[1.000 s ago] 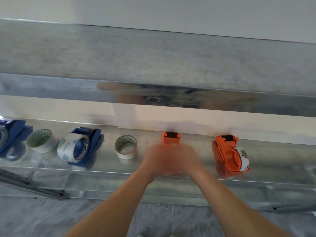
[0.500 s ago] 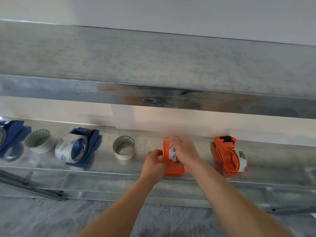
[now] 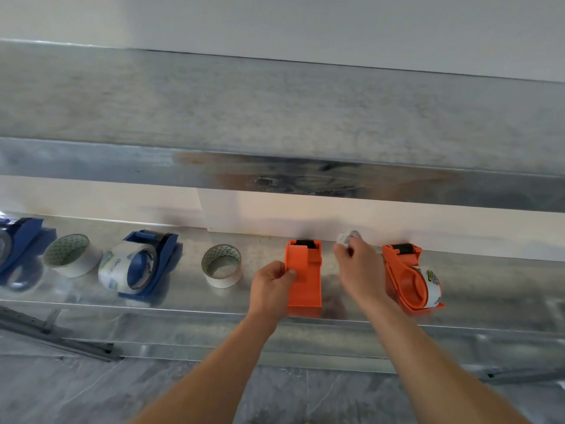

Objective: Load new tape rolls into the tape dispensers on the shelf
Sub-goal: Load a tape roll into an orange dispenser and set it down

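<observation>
Left hand [image 3: 272, 284] grips the near left edge of the middle orange dispenser [image 3: 305, 280], thumb pressed on its flat upper face. Right hand [image 3: 359, 270] is raised just right of that dispenser, fingers closed round a small whitish object [image 3: 347, 237] held at the fingertips, too blurred to identify.

Nearest the viewer, both bare forearms reach forward over a grey marbled floor [image 3: 91, 393]; a dark perforated rail [image 3: 55, 338] lies at lower left, below the shelf front.

Metal shelf [image 3: 489, 286]: a reflective surface with a folded front lip, carrying all items in one row. From left to right:
- a blue dispenser [image 3: 18, 243], cut by the frame edge
- a loose white roll [image 3: 72, 255] lying flat, core opening upward
- a second blue dispenser [image 3: 153, 264] on its side, loaded with a clear printed roll
- a second loose roll [image 3: 222, 266], near the left hand but apart from it
- the held orange dispenser, lying on the shelf with its black roller at the far end
- a right orange dispenser [image 3: 406, 280] on its side, carrying a clear roll with a printed label, just beside the right wrist

Behind the row, a white wall [image 3: 122, 203] meets the shelf. Above, an upper metal shelf [image 3: 275, 117] spans the view, its front edge showing a blurred brownish reflection
</observation>
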`<state>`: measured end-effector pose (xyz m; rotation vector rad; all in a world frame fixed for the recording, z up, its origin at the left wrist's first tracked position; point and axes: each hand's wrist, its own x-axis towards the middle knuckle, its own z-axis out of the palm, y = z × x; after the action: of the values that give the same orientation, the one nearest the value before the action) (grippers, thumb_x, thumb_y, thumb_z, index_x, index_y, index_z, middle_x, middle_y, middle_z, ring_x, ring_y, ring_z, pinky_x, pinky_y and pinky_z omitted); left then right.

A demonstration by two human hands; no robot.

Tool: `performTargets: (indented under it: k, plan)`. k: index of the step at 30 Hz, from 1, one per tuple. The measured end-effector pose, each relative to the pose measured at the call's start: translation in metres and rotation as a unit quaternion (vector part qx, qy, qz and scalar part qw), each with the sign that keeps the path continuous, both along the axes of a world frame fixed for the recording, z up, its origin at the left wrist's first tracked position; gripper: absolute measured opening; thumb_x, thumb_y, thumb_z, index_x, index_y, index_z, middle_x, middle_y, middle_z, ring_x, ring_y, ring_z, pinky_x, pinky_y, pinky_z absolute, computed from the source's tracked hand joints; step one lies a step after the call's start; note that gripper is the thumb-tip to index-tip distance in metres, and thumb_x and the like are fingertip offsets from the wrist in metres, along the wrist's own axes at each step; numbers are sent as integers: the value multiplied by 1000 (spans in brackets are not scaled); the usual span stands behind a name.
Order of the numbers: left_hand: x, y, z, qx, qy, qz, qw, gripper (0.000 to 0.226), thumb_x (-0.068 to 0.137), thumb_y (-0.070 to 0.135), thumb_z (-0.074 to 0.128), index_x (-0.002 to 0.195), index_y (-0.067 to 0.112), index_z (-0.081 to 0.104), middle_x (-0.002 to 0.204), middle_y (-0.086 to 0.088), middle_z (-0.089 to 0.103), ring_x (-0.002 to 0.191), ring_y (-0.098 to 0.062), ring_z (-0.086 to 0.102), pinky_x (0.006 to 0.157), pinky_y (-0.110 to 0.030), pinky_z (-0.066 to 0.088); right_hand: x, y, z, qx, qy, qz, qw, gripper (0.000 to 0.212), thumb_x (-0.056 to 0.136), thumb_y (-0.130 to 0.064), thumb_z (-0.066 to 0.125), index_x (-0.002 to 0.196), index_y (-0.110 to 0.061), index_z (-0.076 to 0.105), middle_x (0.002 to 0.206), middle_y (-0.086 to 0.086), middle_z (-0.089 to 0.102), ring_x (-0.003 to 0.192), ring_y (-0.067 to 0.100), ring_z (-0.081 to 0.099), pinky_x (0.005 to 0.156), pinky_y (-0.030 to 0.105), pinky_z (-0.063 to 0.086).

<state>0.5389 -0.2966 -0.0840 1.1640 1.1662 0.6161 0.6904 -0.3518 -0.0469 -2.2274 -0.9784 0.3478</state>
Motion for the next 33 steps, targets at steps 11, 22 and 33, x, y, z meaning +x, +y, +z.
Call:
performTargets:
  k: [11,22,33]
  plan:
    - [-5,6,0,9,0,2,1000,38,90,9,59,54,19,50,49,11,49,53,-13,43,59,-30,39,14,-29,-35,-150,-133,51,978,24,97,-25,49,81,-16,65,92,4,64,82,19,59,69,31,47]
    - [-7,5,-4,0,-16,-6,1000,49,89,5,58,46,26,53,46,14,46,52,-13,40,60,-31,38,14,-39,-58,-238,-161,81,954,19,96,-16,51,95,-14,70,105,4,69,88,20,64,72,26,48]
    - [-6,1,0,-15,5,7,1000,27,80,10,62,54,19,60,56,-1,54,60,-21,48,62,-36,42,-4,-22,-31,-115,-143,45,982,24,97,-25,53,113,-21,71,116,-1,66,107,20,59,86,35,50]
